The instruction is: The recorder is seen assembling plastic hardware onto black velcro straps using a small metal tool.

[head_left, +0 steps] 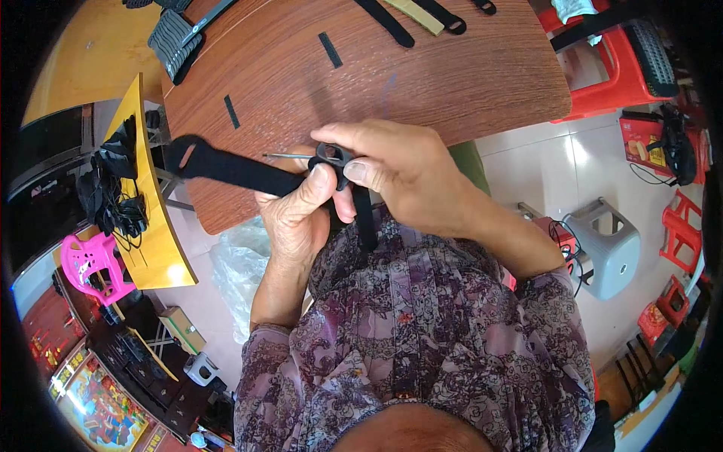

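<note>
My left hand (301,207) is closed, its thumb pressing on a black fabric strap (241,167). The strap's rounded, slotted end sticks out to the left over the table edge. Against its fingertips, my right hand (399,166) pinches a black looped piece (331,156) with a hole through it. A thin metal shaft (286,155) points left from between the hands; which tool it belongs to is hidden. Below the fingers hangs another black strap length (365,218) in front of my patterned shirt. Whether it joins the looped piece cannot be made out.
On the brown wooden table (452,83) lie two short dark strips, with more straps (388,21) at its far edge. A bundle of grey-black straps (173,45) is at far left. A yellow board (158,226) holds black cords. Stools (602,248) stand at right.
</note>
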Demonstrator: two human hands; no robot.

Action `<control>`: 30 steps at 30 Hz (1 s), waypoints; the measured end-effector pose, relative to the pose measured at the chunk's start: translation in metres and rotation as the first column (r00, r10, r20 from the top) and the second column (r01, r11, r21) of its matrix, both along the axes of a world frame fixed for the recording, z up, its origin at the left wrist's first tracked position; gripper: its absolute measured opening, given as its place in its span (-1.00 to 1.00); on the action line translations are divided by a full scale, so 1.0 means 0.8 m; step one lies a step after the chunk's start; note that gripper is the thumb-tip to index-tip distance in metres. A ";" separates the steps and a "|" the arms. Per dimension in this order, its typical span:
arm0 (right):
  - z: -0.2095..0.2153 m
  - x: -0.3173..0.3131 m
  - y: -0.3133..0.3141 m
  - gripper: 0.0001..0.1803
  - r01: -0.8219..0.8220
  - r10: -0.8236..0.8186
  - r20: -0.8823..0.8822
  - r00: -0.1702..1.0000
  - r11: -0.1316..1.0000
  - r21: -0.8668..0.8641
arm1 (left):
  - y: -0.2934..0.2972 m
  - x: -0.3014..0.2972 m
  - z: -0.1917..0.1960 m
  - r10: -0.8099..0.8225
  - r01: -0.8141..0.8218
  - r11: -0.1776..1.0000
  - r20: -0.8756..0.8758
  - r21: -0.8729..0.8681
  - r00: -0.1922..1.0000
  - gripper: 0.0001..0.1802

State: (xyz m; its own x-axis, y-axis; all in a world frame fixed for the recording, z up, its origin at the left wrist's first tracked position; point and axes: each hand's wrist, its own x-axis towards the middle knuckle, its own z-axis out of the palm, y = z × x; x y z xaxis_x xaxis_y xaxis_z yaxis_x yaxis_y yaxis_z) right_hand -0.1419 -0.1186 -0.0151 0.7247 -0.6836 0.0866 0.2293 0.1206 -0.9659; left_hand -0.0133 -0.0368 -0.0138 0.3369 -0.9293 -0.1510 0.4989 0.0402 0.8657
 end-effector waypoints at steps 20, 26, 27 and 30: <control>-0.003 -0.008 0.001 -0.83 -0.050 -0.056 0.137 0.989 0.748 0.662 | 0.005 0.001 -0.022 -0.014 0.087 0.958 0.255 -0.275 0.967 -0.76; -0.005 -0.032 -0.011 -0.70 -0.057 0.078 -0.136 0.988 0.987 0.152 | 0.000 0.037 -0.002 -0.005 -0.003 1.000 -0.277 -0.028 0.961 -0.75; -0.016 -0.039 -0.008 -0.66 -0.011 0.023 -0.204 0.979 0.998 0.061 | -0.003 0.040 -0.004 -0.024 0.005 0.997 -0.256 -0.072 0.966 -0.75; -0.022 -0.059 -0.012 -0.65 -0.013 0.053 -0.252 0.966 0.988 0.156 | -0.002 0.044 -0.009 -0.060 0.052 0.997 -0.137 -0.062 0.989 -0.74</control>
State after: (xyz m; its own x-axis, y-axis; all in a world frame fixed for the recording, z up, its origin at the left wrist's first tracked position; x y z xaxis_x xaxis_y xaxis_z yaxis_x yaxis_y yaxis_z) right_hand -0.1888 -0.1282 -0.0329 0.7317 -0.6497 -0.2061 -0.0282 0.2733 -0.9615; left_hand 0.0217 -0.0380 -0.0207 0.2635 -0.9548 -0.1376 0.6166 0.0570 0.7852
